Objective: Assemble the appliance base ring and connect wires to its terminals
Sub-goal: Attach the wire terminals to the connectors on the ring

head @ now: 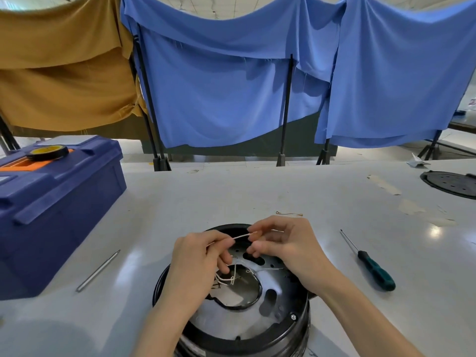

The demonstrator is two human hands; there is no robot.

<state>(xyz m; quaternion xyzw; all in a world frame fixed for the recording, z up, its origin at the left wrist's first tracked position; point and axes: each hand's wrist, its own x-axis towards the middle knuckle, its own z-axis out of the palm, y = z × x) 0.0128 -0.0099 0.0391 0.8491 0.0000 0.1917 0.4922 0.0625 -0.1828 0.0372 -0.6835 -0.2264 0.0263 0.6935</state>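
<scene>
A round black metal appliance base with a silvery perforated inner plate (288, 331) is set on the glossy white table (257, 191), close to its near edge; beyond the base a broad bare stretch of tabletop is seen running to the far edge; to the right of the base open surface is also left, marked by patches of tape residue.

Left of the base, room is bounded by a large blue plastic toolbox (51, 202), on whose lid a black tape roll with a yellow core (47, 152) is laid; between toolbox and base a slim grey metal rod (98, 270) is laid aslant. Right of the base a green-handled screwdriver (371, 266) is laid, well apart; far to the right and beyond, a black perforated disc (453, 184) is cut by the frame. Just beyond the base a short bare wire link with looped ends (288, 213) is seen.

Above the base a thin white wire (240, 236) is pinched at one end by the left hand (198, 258) and at the other by the right hand (286, 246), fingers curled; further pale wires are looped inside the base opening.
</scene>
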